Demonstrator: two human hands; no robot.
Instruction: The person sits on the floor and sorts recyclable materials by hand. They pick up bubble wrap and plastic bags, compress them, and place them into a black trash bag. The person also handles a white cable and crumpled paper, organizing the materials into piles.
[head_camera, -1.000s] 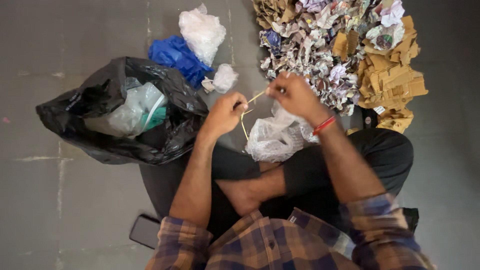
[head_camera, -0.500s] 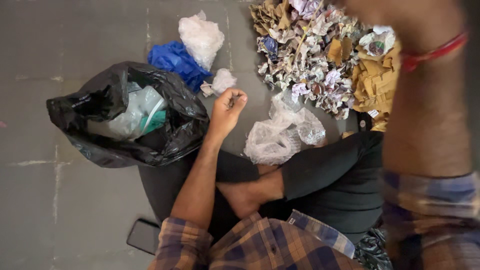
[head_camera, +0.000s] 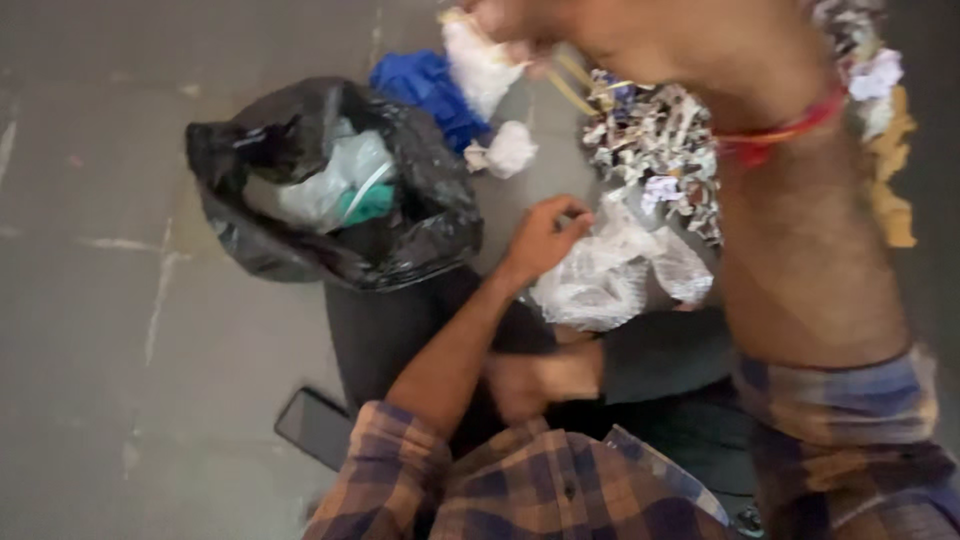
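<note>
the clear plastic bag (head_camera: 620, 275) lies crumpled at centre frame on the person's lap, thin, light and limp; it should take a pinch anywhere on its gathered folds. the left hand (head_camera: 545, 235) touches its upper left edge, fingers curled close together. the right hand (head_camera: 520, 20), raised to the top edge, is blurred, so i cannot tell its fingers' state. a black bin bag (head_camera: 420, 215) gapes at left; shredded paper (head_camera: 655, 150) lies beyond on the floor (head_camera: 100, 380).
</note>
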